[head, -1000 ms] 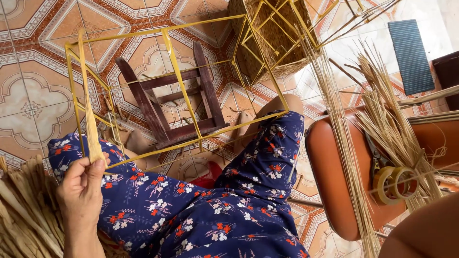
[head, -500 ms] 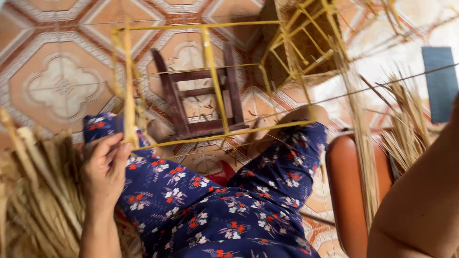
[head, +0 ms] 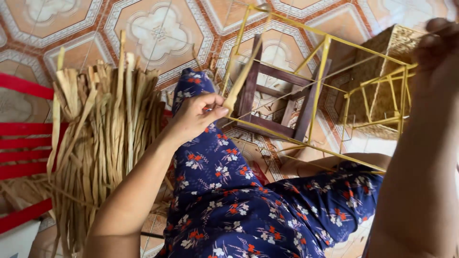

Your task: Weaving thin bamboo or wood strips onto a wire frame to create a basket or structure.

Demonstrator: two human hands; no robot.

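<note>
So, quick rundown:

Left hand (head: 195, 117): fingers pinched tight on a pale straw strand (head: 243, 76), right at a corner of the yellow wire frame (head: 325, 52).
Strand: runs up and to the right from the pinch, lying along the frame's near upright.
Right hand (head: 440, 43): raised at the far right edge, blurry; can't tell what the fingers are doing.
Frame: rests over the knees in floral blue trousers (head: 229, 191), with a dark wooden stool (head: 279, 95) showing through it.
Nearby: dried straw bundle (head: 100, 129) on the left beside a red chair (head: 21, 143); woven basket (head: 387, 62) behind the frame.
</note>
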